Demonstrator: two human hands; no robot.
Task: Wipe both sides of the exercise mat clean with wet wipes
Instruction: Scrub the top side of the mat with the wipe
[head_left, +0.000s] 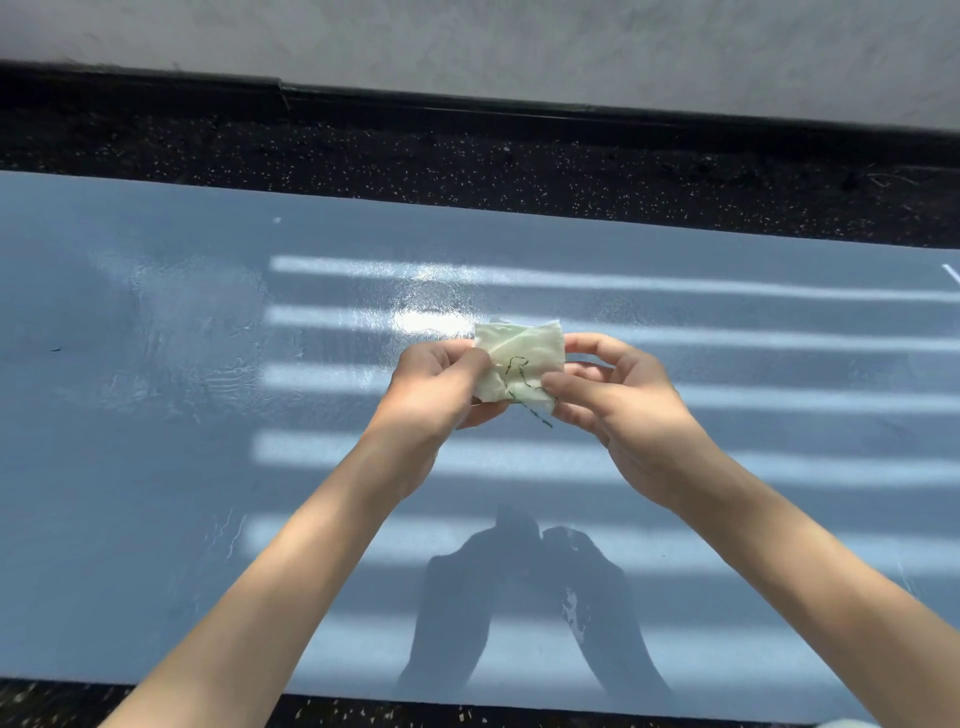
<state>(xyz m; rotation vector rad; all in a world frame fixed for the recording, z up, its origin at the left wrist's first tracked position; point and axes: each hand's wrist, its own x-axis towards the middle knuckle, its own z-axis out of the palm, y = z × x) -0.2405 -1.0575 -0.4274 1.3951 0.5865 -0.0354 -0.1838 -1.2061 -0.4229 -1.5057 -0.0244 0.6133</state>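
A blue exercise mat (208, 467) lies flat across the dark floor, filling most of the view, with wet glossy patches on its left and middle. Above the mat I hold a small folded pale wet wipe (519, 358) with a dark green thread on it. My left hand (441, 384) pinches the wipe's left edge. The wipe's right side is pinched by my right hand (613, 400), thumb on top. Both hands are raised off the mat and cast shadows on its near part.
Dark speckled floor (467, 161) runs along the mat's far edge, then a black baseboard (519, 111) and a grey wall (519, 41). More speckled floor shows at the near edge. Bars of sunlight stripe the mat.
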